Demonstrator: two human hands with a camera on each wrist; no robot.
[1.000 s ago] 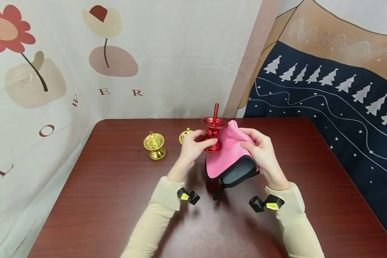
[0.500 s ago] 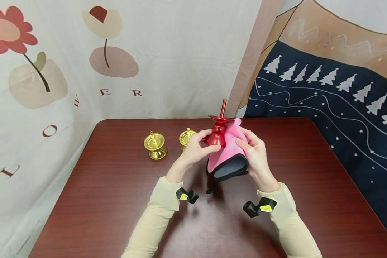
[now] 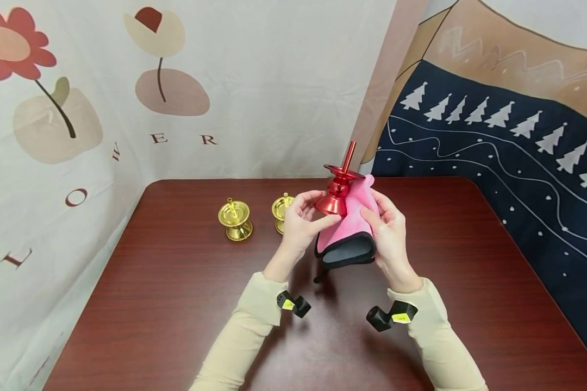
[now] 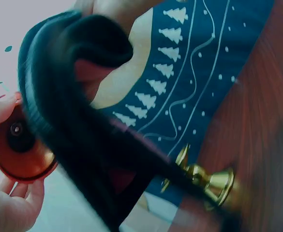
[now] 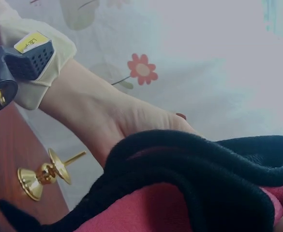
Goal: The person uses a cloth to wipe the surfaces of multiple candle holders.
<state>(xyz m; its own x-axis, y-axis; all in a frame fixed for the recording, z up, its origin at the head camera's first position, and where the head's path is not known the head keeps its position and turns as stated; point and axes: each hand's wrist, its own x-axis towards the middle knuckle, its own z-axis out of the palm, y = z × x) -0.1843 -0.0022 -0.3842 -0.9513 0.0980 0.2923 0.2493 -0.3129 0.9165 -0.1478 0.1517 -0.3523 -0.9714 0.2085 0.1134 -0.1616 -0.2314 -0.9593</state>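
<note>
A shiny red metal candle holder (image 3: 336,196), with a dish and a thin upright stem, is held above the table by my left hand (image 3: 298,222), thumb and fingers round its foot. It leans to the right. In the left wrist view the hollow underside of the candle holder (image 4: 27,157) shows. My right hand (image 3: 390,239) grips a pink cloth (image 3: 349,225) with black edging and a grey inner side, pressed against the candle holder's right side. A black strap hangs from the cloth. In the right wrist view the black edging (image 5: 194,169) covers much of my hands.
Two gold candle holders of like shape stand on the dark wooden table (image 3: 166,304): one on the left (image 3: 235,220), the other (image 3: 280,209) partly behind my left hand. Printed curtains (image 3: 274,81) hang behind the table's far edge.
The red candle holder has moved up and to the right and leans further right. My left hand has slid toward its foot. My right hand and the cloth shifted left, then stayed nearly in place.
</note>
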